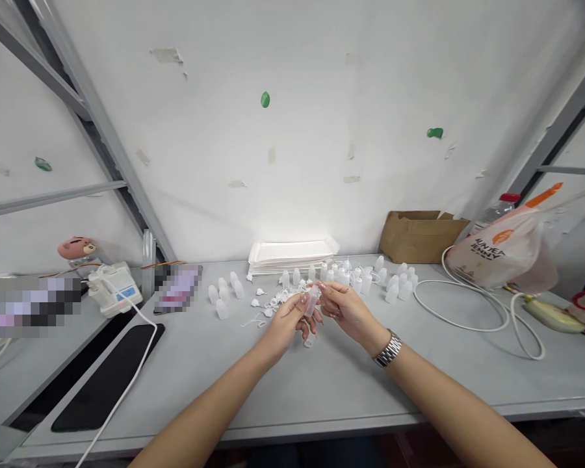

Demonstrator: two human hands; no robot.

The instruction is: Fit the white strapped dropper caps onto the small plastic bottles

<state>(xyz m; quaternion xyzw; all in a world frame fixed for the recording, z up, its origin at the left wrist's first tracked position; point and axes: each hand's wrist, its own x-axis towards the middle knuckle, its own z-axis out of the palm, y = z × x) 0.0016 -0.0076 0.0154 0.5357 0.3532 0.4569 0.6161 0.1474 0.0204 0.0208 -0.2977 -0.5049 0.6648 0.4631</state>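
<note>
Left hand (292, 320) pinching a small translucent bottle (312, 301), right hand (344, 309) fingering its top, small white caps (277, 301) just beyond on the bench (361, 390).

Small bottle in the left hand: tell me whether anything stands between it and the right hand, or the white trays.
Nothing visible separates the small bottle from the right hand; its fingertips are at the bottle's top. Toward the white trays, loose caps and upright bottles stand in between.
</note>
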